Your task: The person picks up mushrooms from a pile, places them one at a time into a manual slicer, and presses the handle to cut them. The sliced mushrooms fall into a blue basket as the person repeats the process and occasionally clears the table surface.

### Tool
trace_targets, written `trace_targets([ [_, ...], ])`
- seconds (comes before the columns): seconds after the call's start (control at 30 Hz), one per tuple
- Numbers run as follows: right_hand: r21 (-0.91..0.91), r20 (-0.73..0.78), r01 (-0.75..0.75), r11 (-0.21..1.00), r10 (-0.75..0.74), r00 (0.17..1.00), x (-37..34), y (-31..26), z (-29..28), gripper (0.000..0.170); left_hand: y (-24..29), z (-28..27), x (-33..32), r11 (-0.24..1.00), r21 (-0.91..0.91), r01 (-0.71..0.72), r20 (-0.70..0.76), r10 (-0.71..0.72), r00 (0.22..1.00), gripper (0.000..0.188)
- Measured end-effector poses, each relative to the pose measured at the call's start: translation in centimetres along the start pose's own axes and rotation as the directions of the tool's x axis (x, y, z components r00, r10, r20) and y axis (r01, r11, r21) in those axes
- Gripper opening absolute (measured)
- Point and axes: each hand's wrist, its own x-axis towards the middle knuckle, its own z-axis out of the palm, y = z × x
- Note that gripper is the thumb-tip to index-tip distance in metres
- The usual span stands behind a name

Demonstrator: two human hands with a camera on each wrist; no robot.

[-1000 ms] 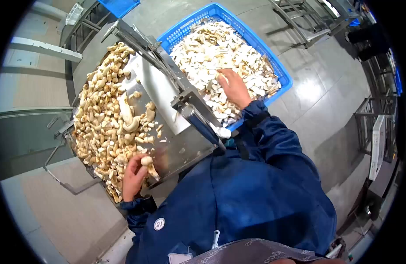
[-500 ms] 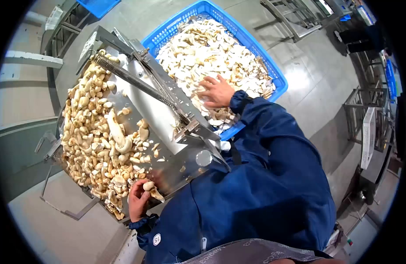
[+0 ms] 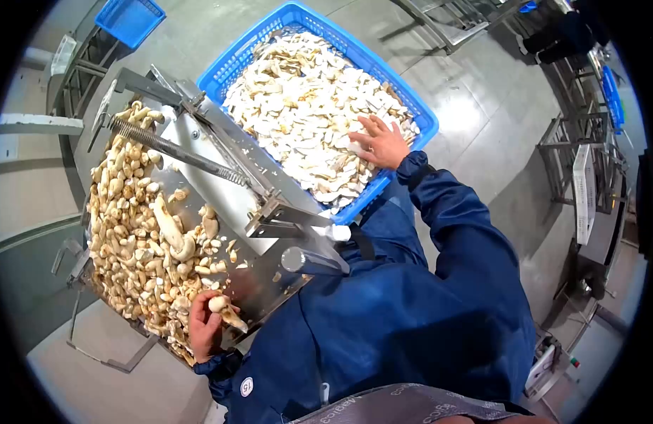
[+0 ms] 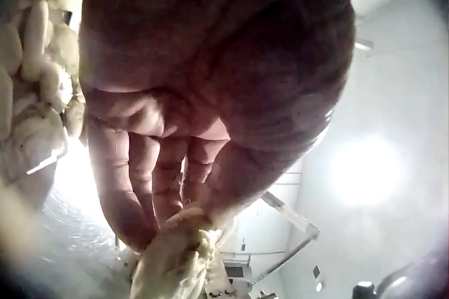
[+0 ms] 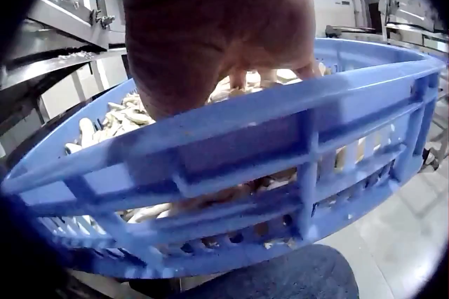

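Note:
My left hand [image 3: 203,331] pinches a pale mushroom [image 3: 231,317] with a round cap at the near edge of a heap of whole mushrooms [image 3: 132,240]. In the left wrist view the mushroom [image 4: 172,264] sits at the fingertips and thumb, its lower end cut off by the frame. Fingers spread, my right hand [image 3: 384,145] rests on the sliced mushrooms [image 3: 298,106] that fill a blue plastic basket [image 3: 427,121]. From the right wrist, that hand [image 5: 217,39] reaches over the basket's near rim, which hides its fingertips.
A metal slicer frame with a coil spring [image 3: 178,152] and a round-ended cylinder [image 3: 316,262] stands between heap and basket. The steel table [image 3: 259,283] carries mushroom scraps. Another blue basket [image 3: 130,20] is at the far left. Metal racks [image 3: 468,25] stand at the back right.
The view has shifted, so table and basket sit further left. My right hand has spread its fingers and moved toward the basket's right side. The left hand keeps the same mushroom.

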Motion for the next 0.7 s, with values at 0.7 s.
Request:
trace_targets([
  [0.7, 0.610, -0.632, 0.618, 0.496, -0.165, 0.757, -9.2, -17.7, -16.6, 0.039, 2.3, 7.3, 24.9, 0.569, 0.638, -0.519, -0.194, 0.771, 0.606, 0.038],
])
